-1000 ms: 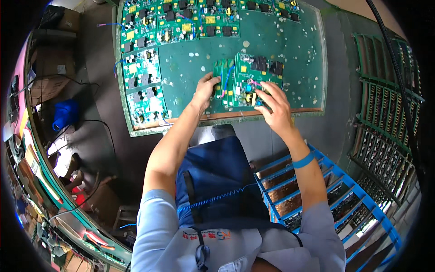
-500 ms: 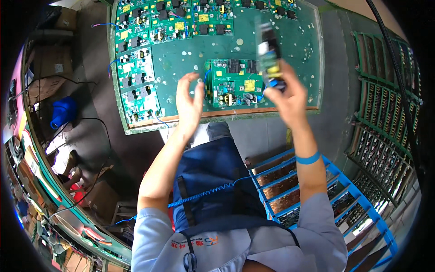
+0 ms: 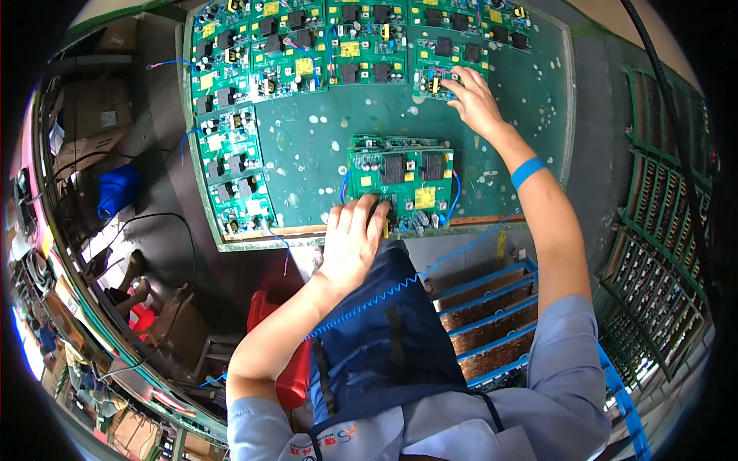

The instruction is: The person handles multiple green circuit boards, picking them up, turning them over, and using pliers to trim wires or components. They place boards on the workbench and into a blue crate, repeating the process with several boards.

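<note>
My left hand [image 3: 356,240] curls its fingers over the near left edge of a green circuit board [image 3: 373,178]. This board tops a small stack near the table's front edge and carries black blocks, yellow labels and blue wires. Farther off to the right, my right hand [image 3: 478,106] grips the near right side of another circuit board [image 3: 429,67], which lies at the end of the far rows. The fingers cover part of that board's components. A blue band [image 3: 526,172] circles my right wrist.
Rows of similar boards [image 3: 292,46] line the far and left sides of the green table [image 3: 300,146]. A coiled blue cord [image 3: 377,298] crosses my lap. A blue rack [image 3: 492,330] stands at the near right, green racks [image 3: 669,177] beyond. A red stool [image 3: 296,376] is beside me.
My right hand has carried a board away from above the stack to the far rows and lowered it there. My left hand has moved right and taken hold of the stack's top board.
</note>
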Action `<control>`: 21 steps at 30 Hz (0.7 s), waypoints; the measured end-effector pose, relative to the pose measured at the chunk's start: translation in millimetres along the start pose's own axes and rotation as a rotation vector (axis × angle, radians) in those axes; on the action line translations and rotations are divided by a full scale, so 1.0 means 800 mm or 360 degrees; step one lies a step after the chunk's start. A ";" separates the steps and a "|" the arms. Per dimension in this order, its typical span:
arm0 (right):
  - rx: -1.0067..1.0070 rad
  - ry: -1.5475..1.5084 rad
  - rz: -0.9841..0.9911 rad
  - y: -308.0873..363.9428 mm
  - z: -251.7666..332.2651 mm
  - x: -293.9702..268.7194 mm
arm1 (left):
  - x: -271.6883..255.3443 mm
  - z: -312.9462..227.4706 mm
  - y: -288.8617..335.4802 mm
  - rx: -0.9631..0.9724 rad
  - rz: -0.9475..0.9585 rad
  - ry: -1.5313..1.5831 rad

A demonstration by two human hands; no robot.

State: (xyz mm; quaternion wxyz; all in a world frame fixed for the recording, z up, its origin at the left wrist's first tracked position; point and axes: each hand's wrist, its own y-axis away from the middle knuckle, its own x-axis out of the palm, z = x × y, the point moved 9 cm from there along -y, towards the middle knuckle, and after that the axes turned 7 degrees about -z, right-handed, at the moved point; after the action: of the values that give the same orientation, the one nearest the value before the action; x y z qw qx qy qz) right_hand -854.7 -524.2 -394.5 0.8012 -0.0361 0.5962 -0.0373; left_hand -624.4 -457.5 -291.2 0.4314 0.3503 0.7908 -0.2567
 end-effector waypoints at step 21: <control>0.0627 -0.0728 -0.0475 0.033 -0.020 -0.054 | -0.004 0.005 -0.006 -0.0343 0.0071 0.0070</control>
State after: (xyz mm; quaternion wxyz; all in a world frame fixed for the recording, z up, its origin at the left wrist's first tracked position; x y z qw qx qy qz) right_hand -882.3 -494.0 -360.8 0.8915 0.0251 0.3703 -0.2598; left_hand -625.3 -464.6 -290.1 0.4548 0.3249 0.8150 -0.1527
